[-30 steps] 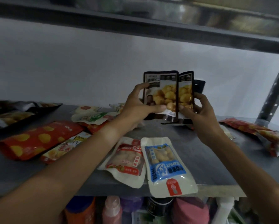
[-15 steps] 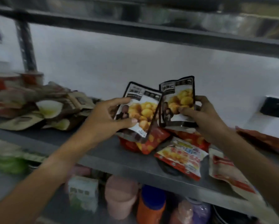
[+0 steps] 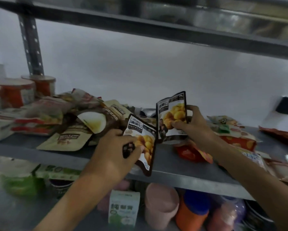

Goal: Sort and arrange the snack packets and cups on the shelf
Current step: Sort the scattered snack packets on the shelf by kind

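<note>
Grey shelf (image 3: pixel 181 177), two black chestnut packets (image 3: pixel 144 140)

The shelf (image 3: pixel 20 148) is grey painted metal with a smooth, matt top, and its perforated upright (image 3: pixel 30 47) is the same dull steel. The two black-bordered chestnut packets (image 3: pixel 144 142) (image 3: pixel 172 114) are glossy printed plastic film, catching light along their creases. The brown-and-cream pouches (image 3: pixel 68 139) look matt and paper-like. The cups (image 3: pixel 17 92) have flat paper lids. The pink tumbler (image 3: pixel 160 207) below is smooth matt plastic.
</note>
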